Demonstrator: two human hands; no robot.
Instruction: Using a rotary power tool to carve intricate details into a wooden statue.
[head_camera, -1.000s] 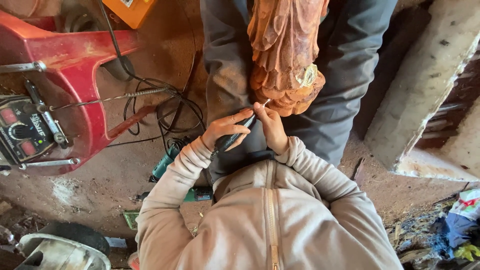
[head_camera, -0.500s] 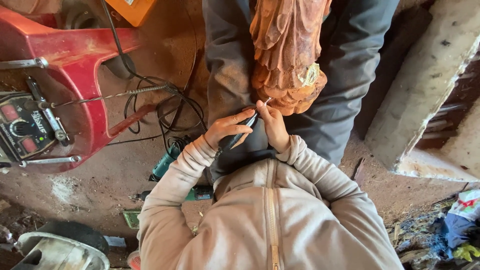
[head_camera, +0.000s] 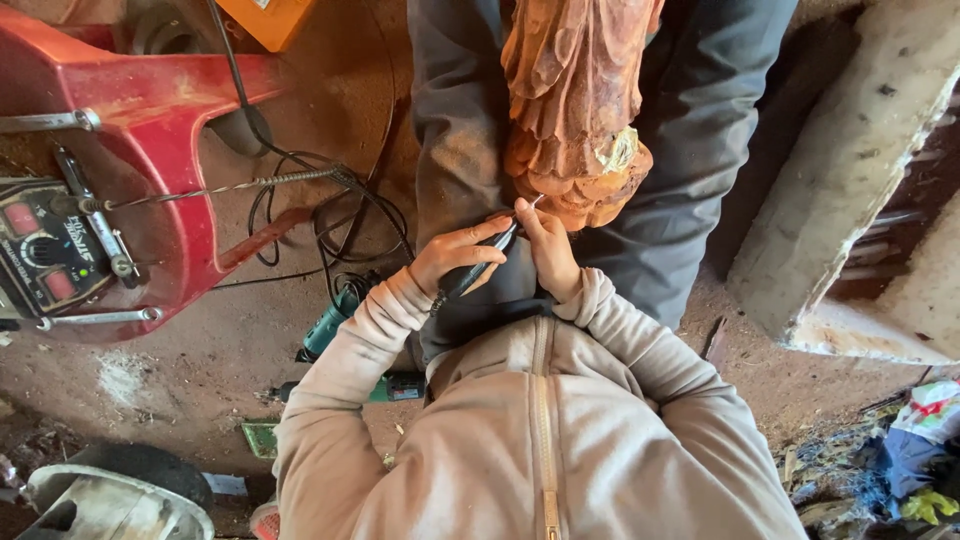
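Left hand (head_camera: 455, 258) is wrapped round a slim dark rotary tool (head_camera: 478, 268), its tip pointing toward 1 o'clock and touching the bottom edge of the reddish wood carving (head_camera: 575, 110) lying across the lap. Right hand (head_camera: 545, 250) sits just at 3 o'clock of the tool, fingers steadying the tip against the carving. A teal power tool (head_camera: 330, 325) lies on the dirt floor (head_camera: 200, 370) at 8 o'clock.

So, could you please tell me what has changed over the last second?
Very little: the left hand and right hand keep the dark handpiece at the base of the wood carving, with only slight shifts. The red machine and green power tool stayed put.
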